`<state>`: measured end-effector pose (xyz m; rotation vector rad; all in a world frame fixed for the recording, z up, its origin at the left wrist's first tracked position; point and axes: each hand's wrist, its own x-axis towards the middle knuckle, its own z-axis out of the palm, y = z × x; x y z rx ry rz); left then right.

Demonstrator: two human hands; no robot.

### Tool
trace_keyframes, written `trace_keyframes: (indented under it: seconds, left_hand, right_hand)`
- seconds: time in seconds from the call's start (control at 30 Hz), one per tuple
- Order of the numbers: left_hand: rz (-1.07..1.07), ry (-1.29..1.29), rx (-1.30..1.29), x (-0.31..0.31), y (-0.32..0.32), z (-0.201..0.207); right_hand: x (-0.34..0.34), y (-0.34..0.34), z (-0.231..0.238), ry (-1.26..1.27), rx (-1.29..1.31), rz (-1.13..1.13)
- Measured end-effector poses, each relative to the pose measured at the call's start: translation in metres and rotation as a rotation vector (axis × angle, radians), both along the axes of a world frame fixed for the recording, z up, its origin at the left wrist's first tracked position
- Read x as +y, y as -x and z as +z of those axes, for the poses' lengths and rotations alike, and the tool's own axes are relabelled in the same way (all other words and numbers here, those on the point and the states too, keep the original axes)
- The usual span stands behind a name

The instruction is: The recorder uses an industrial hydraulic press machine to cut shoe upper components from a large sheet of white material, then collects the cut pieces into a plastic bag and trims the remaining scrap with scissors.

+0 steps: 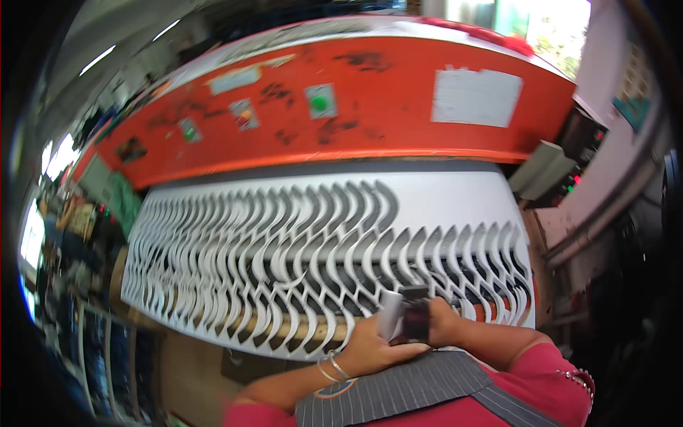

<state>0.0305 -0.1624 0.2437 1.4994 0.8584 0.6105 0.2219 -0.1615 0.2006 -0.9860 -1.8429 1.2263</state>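
A white sheet [448, 196] hangs or lies before me, cut through with rows of crescent-shaped holes. Dark curved pieces [384, 203] still fill part of its far row. Close to my body, my left hand [373, 346], with bangles at the wrist, is closed around a small dark stack [415, 320]. A pale strip [389, 315] stands along the stack's left side. My right hand [445, 322] grips the stack from the right, its fingertips partly hidden. What the dark stack is made of cannot be told, as it is blurred.
Behind the sheet rises a large orange machine panel [391, 92] with green and red buttons and a white paper. A grey control box [544, 171] with lit lamps stands at the right. Shelving [107, 349] is at the lower left; another person [60, 220] is at the far left.
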Motion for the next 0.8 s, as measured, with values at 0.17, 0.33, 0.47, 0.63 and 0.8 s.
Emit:
trace_keyframes:
  seconds: [0.17,0.33,0.47,0.63,0.8]
  left_hand:
    - [0.426,0.135,-0.484,0.020,-0.020,0.016]
    - [0.465,-0.276,-0.268,0.033,-0.019,-0.008]
    - [0.622,-0.163,-0.258,0.045,-0.040,0.022]
    - [0.301,-0.843,0.311,0.034,-0.006,0.012]
    - [0.129,-1.214,0.223,0.033,0.003,0.051]
  right_hand:
    - [0.038,-0.016,0.015,-0.332,0.218,0.085]
    - [0.030,-0.004,0.020,-0.377,0.031,-0.192]
    - [0.038,-0.004,0.032,-0.091,0.256,-0.259]
    - [0.038,-0.025,0.048,-0.145,-0.007,-0.137]
    - [0.042,-0.038,0.093,-0.109,-0.208,-0.011]
